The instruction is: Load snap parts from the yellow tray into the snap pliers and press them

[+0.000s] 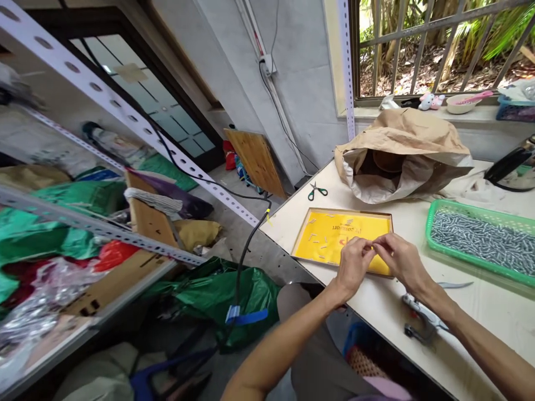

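My left hand (354,263) and my right hand (396,257) meet fingertip to fingertip over the near right part of a shallow yellow tray (363,225). Both are closed in a pinch. Whatever lies between the fingers is too small and too covered to name. Several small pale pieces (321,246) lie scattered on the left half of the tray's yellow base. Beyond the tray, small scissors with green handles (317,191) rest on the table with their blades apart.
On the right stands a green basket (430,223) full of small metal pieces (480,236). A crumpled brown paper bag (412,133) gapes open behind the tray. Under my right forearm lies a grey hand tool (422,314). A black cable (246,245) hangs left of the table (460,362).
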`<move>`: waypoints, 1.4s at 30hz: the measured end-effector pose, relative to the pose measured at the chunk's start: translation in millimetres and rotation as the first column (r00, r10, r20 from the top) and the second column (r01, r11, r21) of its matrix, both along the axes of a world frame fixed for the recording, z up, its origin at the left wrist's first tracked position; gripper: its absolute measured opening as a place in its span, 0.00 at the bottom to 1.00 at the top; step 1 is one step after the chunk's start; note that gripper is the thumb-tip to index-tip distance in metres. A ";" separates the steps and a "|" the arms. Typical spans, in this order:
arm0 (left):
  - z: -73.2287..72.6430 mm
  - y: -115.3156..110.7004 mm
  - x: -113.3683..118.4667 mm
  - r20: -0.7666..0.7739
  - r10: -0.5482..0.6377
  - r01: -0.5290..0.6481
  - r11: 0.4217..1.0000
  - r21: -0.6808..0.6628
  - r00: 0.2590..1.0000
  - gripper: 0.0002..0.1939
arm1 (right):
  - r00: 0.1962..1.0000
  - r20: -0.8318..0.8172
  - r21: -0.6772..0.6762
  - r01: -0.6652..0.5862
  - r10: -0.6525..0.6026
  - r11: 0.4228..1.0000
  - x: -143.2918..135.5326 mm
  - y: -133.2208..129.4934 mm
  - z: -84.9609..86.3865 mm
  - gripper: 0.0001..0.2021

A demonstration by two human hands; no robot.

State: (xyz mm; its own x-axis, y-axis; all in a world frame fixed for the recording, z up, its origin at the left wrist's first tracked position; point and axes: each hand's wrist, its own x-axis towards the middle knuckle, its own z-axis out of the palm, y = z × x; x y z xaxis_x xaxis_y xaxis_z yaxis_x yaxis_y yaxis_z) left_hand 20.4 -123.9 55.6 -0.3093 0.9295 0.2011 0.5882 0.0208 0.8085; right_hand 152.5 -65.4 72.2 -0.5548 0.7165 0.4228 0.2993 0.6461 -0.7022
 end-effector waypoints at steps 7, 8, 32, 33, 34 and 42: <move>8.5 6.1 -11.6 0.324 0.041 0.022 0.982 -0.188 0.945 0.07 | 0.998 0.032 -0.044 -0.058 0.060 0.997 -2.8 7.3 1.6 0.18; 9.5 6.1 -12.8 0.380 0.055 0.033 0.975 -0.222 0.924 0.06 | 0.998 0.034 -0.064 -0.054 0.056 0.997 -3.5 7.6 2.0 0.17; -14.7 -43.8 46.9 0.617 0.169 0.306 0.750 -0.586 0.769 0.07 | 0.877 0.476 0.012 0.068 -0.066 0.998 138.8 -61.0 -17.2 0.19; -18.1 -44.5 51.2 0.593 0.167 0.309 0.725 -0.615 0.788 0.08 | 0.855 0.511 0.017 0.092 -0.088 0.996 150.8 -69.7 -21.6 0.19; -21.1 -44.8 54.9 0.571 0.164 0.312 0.702 -0.641 0.804 0.09 | 0.836 0.538 0.029 0.109 -0.108 0.994 160.5 -77.1 -26.9 0.19; -29.9 -43.3 72.6 0.408 0.087 0.294 0.559 -0.775 0.909 0.08 | 0.799 0.581 0.107 0.114 -0.155 0.988 186.3 -99.1 -60.6 0.20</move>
